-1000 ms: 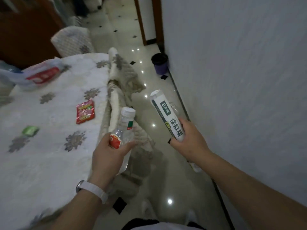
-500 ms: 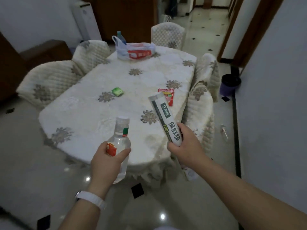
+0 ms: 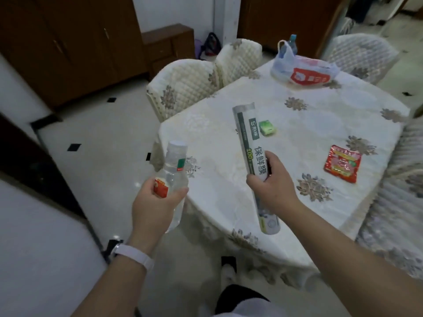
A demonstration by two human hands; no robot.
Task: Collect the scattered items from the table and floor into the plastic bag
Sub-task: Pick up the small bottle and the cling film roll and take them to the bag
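A clear bottle with a white cap is held upright in the left hand, the fingers and thumb curled around its lower body over the floor just beside the table's near edge; a red label is partly covered by the thumb, and a small red-and-green tag sits below the neck, the print on both being too blurred to read; a white wristband is worn on that wrist. A roll of cling film is gripped near its middle by the right hand, the fingers wrapped tightly about it, and is held tilted above the table; on its white wrapper the characters 保鲜膜 are printed, beside a dark green stripe bearing "100" in yellow-green, and a dark panel with an "S" logo is seen higher up. On the floral tablecloth a small green packet lies just beyond the roll, and a red packet lies to the right, its lettering illegible. The plastic bag is set at the far end of the table, well apart from both hands; a red panel with white print is shown on it, unreadable, and a blue-capped bottle is seen at its handles. Quilted chairs are drawn up around the table.
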